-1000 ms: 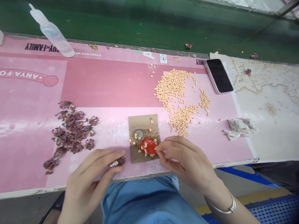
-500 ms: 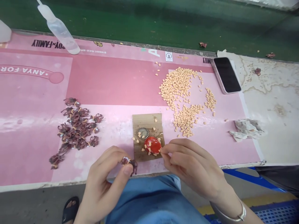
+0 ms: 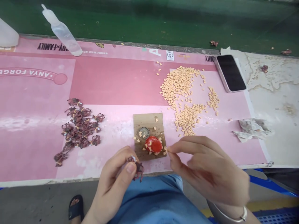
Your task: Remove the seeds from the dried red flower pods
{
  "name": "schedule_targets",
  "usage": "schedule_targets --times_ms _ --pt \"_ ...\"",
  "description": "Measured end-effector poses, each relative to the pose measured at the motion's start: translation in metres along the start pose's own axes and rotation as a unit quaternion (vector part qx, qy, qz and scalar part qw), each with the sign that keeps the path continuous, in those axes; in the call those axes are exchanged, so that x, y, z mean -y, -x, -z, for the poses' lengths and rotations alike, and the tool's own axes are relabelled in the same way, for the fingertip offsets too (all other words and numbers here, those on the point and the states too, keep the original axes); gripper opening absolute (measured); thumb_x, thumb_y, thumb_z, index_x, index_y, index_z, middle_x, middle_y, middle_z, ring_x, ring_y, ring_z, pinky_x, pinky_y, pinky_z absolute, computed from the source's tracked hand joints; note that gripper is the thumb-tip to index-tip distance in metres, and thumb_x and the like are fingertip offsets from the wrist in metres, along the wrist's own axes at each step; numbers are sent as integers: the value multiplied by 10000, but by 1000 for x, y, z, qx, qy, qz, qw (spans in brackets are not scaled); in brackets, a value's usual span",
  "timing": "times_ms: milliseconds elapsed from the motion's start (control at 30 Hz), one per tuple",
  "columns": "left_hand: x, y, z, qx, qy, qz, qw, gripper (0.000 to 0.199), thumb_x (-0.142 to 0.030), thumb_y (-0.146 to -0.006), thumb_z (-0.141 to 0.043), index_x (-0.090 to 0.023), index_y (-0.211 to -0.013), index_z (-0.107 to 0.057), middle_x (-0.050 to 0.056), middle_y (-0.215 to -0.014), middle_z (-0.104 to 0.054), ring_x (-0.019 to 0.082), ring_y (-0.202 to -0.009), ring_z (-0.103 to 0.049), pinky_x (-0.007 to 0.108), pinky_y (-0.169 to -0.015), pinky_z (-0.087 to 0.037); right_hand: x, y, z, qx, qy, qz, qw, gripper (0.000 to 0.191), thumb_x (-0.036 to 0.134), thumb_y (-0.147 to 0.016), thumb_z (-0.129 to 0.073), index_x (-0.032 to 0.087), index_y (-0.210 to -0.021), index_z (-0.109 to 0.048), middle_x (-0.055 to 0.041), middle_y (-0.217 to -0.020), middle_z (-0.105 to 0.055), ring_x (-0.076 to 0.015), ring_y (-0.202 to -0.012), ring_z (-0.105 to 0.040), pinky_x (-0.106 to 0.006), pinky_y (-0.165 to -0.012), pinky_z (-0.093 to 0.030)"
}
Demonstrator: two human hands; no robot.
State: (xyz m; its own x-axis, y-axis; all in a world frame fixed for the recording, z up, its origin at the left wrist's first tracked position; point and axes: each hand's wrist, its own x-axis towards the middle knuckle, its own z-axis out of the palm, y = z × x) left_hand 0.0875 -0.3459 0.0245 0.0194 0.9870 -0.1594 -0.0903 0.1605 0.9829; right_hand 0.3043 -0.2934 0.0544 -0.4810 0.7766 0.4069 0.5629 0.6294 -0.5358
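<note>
My left hand (image 3: pixel 119 183) is closed, thumb and forefinger pinching a small dark maroon figure piece (image 3: pixel 138 168) with thin dangling legs and a pale spot. My right hand (image 3: pixel 205 168) is closed too; its thumb and forefinger tips pinch at a small beige piece (image 3: pixel 165 149) by the right edge of a brown cardboard square (image 3: pixel 148 119). On that cardboard lie a shiny red dish (image 3: pixel 156 145), a grey bottle cap (image 3: pixel 144 133) and several beige pieces. A heap of beige pieces (image 3: pixel 179 82) spreads beyond my right hand. More maroon figure pieces (image 3: pixel 80 126) are piled at left.
A clear squeeze bottle (image 3: pixel 65 35) stands at the back left, near a white container (image 3: pixel 8 34). At right are a phone (image 3: pixel 230 73) and a crumpled tissue (image 3: pixel 253 129). Behind the pink printed table sheet (image 3: pixel 112 81) runs a green surface (image 3: pixel 140 23).
My right hand has moved right, from the red dish's rim to the cardboard's right edge. My left hand, still holding the maroon figure piece, has shifted slightly right. The view has shifted a little.
</note>
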Motion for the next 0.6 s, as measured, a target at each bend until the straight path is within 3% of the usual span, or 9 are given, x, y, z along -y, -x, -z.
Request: schedule_targets --times_ms 167,367,600 --pt "-1 0 -2 -17 29 20 999 437 -511 -1063 -614 -224 -737 -661 7 -677 -574 135 -632 -523 236 -562 -444 -9 6 -17 -6 -31 -8 999 328 -18 -975 -592 284 -924 -475 18 -872 -789 -151 -762 -741 -304 -742 -673" --pt "0 -3 -2 -2 21 13 1000 432 -502 -1071 -601 -223 -745 -650 1 -673 -559 132 -628 -514 237 -556 -430 -10 4 -13 7 -24 -15 1000 331 -31 -965 -576 278 -939 -460 18 -843 -767 -152 -774 -725 -285 -719 -652" --pt "-2 0 -6 -10 55 30 998 443 -521 -1056 -627 -211 -740 -642 -2 -687 -533 132 -651 -497 245 -589 -419 13 -2 -10 -88 -25 -59 994 381 46 -909 -730 306 -773 -487 52 -756 -764 -152 -727 -771 -243 -646 -648"
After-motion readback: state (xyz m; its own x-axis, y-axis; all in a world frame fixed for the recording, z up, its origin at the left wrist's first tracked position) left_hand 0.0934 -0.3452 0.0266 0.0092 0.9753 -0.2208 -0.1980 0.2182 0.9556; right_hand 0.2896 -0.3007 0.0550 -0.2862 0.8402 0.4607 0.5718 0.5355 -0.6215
